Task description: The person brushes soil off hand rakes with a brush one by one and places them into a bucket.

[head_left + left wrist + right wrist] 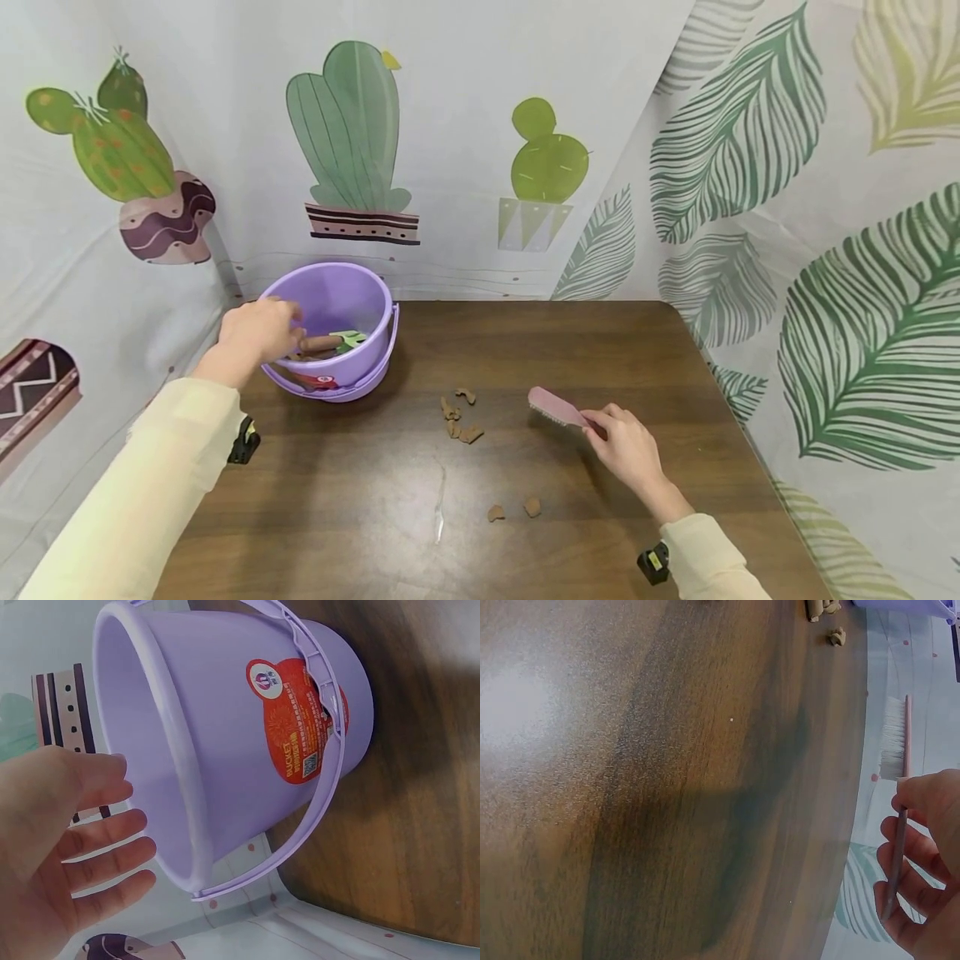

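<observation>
My right hand (630,446) grips the handle of a pink brush (555,406) above the right part of the table. White bristles show along one side of the brush (894,739) in the right wrist view. Over the near left rim of a purple bucket (367,367) is my left hand (258,329); its fingers look loosely bent and hold nothing in the left wrist view. Inside the bucket lie a brown, handle-like piece (321,342) and a green piece (348,340), partly hidden by the wall and hand.
Several brown curled scraps (471,434) lie on the wooden table (600,350) right of the bucket. Two more scraps, one a brown chip (532,507), sit nearer the front. A printed cloth (457,150) hangs behind the table.
</observation>
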Tool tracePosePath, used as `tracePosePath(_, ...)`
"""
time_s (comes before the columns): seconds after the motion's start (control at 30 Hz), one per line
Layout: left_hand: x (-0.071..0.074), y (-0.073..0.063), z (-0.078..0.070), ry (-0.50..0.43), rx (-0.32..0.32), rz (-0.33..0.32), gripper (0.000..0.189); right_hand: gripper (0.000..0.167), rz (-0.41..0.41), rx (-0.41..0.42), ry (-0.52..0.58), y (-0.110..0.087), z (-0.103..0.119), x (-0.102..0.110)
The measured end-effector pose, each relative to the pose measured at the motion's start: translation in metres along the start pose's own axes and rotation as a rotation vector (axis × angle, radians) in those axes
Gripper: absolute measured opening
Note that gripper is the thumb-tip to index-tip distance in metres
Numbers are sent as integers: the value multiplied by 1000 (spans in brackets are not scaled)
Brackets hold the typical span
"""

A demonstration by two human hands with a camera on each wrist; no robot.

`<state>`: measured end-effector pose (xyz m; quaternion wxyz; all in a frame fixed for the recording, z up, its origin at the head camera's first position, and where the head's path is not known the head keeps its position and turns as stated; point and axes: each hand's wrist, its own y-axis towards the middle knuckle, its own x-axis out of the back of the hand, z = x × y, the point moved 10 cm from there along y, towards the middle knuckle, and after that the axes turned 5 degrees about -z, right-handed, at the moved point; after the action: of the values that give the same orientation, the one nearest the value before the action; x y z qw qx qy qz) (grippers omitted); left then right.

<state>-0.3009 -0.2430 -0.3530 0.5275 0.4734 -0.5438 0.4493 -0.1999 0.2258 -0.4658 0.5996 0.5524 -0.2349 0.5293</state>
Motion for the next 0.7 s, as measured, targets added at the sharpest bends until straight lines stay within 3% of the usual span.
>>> tracePosePath(0.4,14,-11,-25,36,-121,-111,25,23,15,-33,25,-3,-2,-2)
tracePosePath(0.7,22,-21,-47,47,-176,-187,19,20,14,-85,70,-3,-4,-5)
